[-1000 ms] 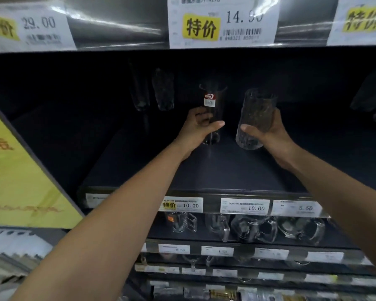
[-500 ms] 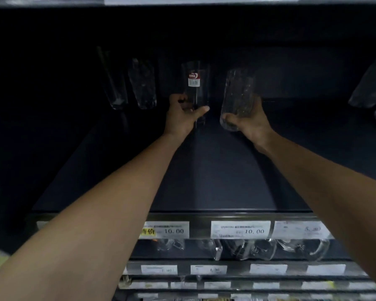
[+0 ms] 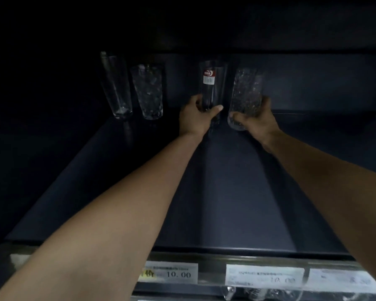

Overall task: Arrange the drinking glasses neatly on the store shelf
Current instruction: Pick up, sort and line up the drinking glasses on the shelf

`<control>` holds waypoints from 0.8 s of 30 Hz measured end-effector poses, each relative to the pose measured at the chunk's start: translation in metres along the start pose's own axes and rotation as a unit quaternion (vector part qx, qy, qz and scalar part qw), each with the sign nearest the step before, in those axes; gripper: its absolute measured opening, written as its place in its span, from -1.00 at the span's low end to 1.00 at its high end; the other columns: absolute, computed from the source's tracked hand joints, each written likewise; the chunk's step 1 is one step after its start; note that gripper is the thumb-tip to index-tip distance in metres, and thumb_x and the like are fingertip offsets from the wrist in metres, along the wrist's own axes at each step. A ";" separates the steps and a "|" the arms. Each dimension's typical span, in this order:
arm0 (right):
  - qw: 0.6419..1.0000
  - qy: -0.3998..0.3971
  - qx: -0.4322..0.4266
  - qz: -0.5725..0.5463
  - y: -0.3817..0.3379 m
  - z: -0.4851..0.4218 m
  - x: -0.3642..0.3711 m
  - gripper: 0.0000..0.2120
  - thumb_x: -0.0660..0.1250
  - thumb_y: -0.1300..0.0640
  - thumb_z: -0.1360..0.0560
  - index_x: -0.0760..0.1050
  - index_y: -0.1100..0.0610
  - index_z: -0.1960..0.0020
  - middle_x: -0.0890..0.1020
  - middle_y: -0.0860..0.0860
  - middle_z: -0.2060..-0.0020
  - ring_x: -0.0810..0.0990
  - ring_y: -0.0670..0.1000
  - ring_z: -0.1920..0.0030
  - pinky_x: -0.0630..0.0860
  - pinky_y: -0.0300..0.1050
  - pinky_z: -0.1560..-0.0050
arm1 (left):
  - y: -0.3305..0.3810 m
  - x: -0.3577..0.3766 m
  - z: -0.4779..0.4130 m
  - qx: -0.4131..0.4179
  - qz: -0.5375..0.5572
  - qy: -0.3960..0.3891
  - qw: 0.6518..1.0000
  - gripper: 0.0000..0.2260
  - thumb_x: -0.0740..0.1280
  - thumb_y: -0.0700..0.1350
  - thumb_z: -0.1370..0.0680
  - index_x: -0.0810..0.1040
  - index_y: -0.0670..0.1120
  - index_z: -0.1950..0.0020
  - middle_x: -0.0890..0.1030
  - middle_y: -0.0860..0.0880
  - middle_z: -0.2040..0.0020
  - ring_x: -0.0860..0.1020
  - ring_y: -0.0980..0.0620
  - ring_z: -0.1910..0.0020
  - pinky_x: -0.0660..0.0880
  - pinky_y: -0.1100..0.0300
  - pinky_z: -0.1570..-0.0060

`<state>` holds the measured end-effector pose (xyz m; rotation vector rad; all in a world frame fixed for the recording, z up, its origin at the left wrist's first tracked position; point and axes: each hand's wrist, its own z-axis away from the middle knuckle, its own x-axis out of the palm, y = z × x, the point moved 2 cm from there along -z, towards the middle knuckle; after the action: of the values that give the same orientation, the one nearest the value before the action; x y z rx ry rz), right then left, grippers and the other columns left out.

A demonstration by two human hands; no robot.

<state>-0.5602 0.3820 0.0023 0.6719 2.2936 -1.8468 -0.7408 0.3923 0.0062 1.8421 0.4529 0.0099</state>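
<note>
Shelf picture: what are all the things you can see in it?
Plain tall glass: one, clear, back left.
Bumpy glass: one, clear, just right of it.
Sticker glass: one, clear with red-and-white sticker, held at back centre.
Second bumpy glass: one, clear, held just right of that.
Shelf: one, dark blue, under them all.
Price tags: three, white, front rail.
Lower glassware: count unclear, clear, below the rail.
Left hand: one, fingers round the sticker glass.
Right hand: one, fingers round the second bumpy glass.

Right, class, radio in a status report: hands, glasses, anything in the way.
Left hand grips labelled glass. Right hand grips textured glass. Two standing glasses off left, not in the way.
</note>
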 end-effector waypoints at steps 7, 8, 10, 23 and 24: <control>1.000 0.007 -0.021 -0.005 -0.002 -0.015 0.004 -0.20 0.59 -0.19 -0.25 0.34 0.00 -0.36 0.51 -0.06 -0.25 0.53 -0.04 -0.23 0.49 -0.10 -0.29 | -0.001 0.004 -0.009 -0.009 -0.006 0.031 0.999 -0.58 0.56 0.00 -0.42 0.48 -0.14 -0.12 0.61 -0.01 -0.02 0.60 0.02 0.01 0.52 0.22 0.05; 1.000 0.002 -0.020 -0.007 -0.001 -0.015 0.004 -0.26 0.59 -0.11 -0.31 0.34 0.03 -0.37 0.52 -0.08 -0.22 0.54 -0.06 -0.21 0.49 -0.16 -0.25 | -0.001 0.004 -0.008 -0.011 -0.006 0.030 0.999 -0.60 0.56 -0.01 -0.42 0.47 -0.13 -0.10 0.59 0.00 0.00 0.59 0.03 0.02 0.51 0.23 0.07; 1.000 0.002 -0.024 -0.013 -0.001 -0.017 0.004 -0.27 0.59 -0.03 -0.35 0.31 0.08 -0.38 0.54 -0.10 -0.20 0.55 -0.09 -0.18 0.50 -0.20 -0.21 | -0.001 0.004 -0.008 -0.012 -0.005 0.028 1.000 -0.64 0.54 -0.02 -0.44 0.49 -0.13 -0.08 0.60 0.00 0.01 0.58 0.03 0.03 0.49 0.24 0.08; 0.999 0.028 -0.030 0.009 0.006 -0.025 0.005 -0.41 0.56 0.00 -0.40 0.43 0.09 -0.34 0.61 -0.07 -0.18 0.58 -0.05 -0.17 0.52 -0.13 -0.24 | -0.006 0.007 -0.012 -0.020 -0.011 0.006 1.000 -0.51 0.52 -0.06 -0.46 0.52 -0.12 -0.35 0.64 -0.09 -0.19 0.61 -0.03 -0.15 0.56 0.09 -0.18; 0.999 0.035 -0.024 0.004 0.008 -0.027 0.004 -0.40 0.58 -0.01 -0.37 0.45 0.09 -0.34 0.62 -0.06 -0.17 0.60 -0.04 -0.16 0.53 -0.10 -0.24 | -0.006 0.007 -0.012 -0.024 -0.011 0.009 1.000 -0.52 0.53 -0.07 -0.46 0.52 -0.14 -0.33 0.64 -0.10 -0.18 0.61 -0.04 -0.14 0.57 0.08 -0.17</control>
<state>-0.5559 0.4101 0.0000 0.7490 2.3666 -1.7872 -0.7392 0.4068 0.0033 1.7910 0.4815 0.0227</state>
